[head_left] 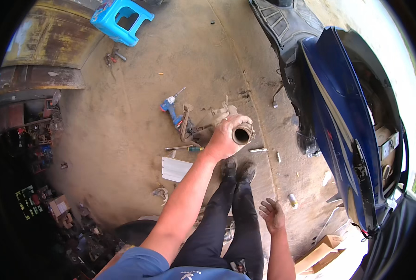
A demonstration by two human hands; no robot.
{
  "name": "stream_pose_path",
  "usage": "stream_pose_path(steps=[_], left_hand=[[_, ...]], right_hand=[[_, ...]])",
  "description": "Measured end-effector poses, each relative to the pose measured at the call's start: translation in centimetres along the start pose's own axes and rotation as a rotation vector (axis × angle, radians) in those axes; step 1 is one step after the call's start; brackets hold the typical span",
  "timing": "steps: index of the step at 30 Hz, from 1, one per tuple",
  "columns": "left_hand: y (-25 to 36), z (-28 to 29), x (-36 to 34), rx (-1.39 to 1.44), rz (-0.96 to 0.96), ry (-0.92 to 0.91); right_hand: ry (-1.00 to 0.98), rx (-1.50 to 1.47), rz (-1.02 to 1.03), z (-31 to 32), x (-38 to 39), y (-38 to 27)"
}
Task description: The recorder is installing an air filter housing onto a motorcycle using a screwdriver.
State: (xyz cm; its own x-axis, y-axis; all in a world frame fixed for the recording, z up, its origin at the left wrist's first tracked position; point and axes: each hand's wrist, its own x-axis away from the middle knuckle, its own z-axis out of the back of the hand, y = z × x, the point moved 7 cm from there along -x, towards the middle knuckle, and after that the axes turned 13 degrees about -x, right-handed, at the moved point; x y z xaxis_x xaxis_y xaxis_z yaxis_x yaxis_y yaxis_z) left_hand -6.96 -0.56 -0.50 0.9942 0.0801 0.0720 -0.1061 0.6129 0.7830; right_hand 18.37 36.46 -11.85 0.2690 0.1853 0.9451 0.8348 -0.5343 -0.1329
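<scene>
head view: left hand [225, 136] grips a dusty tan, hollow, round metal-looking part [241, 136], likely heavy and hard, best held around its side; right hand [274, 216] is empty, fingers spread.

We have a hand passage over the open floor [119, 107] between the stool [109, 18] and the drill [171, 110]. To the left of our left hand [223, 140], the drill, screwdriver [195, 149] and panel [174, 169] obstruct low movement. We have room around our right hand [273, 216] between the legs [248, 219] and the can [293, 201]; farther right, the scooter [331, 102] blocks passage.
</scene>
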Motion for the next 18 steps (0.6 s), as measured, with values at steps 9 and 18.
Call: stream_pose_path(steps=[9, 18], left_hand=[[2.6, 0.9, -4.7, 0.133, 0.042, -0.038], [2.1, 9.5, -11.0, 0.416, 0.07, 0.062]], right_hand=[[0.132, -0.031, 0.057, 2.2, 0.9, -2.4], [0.316, 0.212, 0.208, 5.0, 4.7, -7.5]])
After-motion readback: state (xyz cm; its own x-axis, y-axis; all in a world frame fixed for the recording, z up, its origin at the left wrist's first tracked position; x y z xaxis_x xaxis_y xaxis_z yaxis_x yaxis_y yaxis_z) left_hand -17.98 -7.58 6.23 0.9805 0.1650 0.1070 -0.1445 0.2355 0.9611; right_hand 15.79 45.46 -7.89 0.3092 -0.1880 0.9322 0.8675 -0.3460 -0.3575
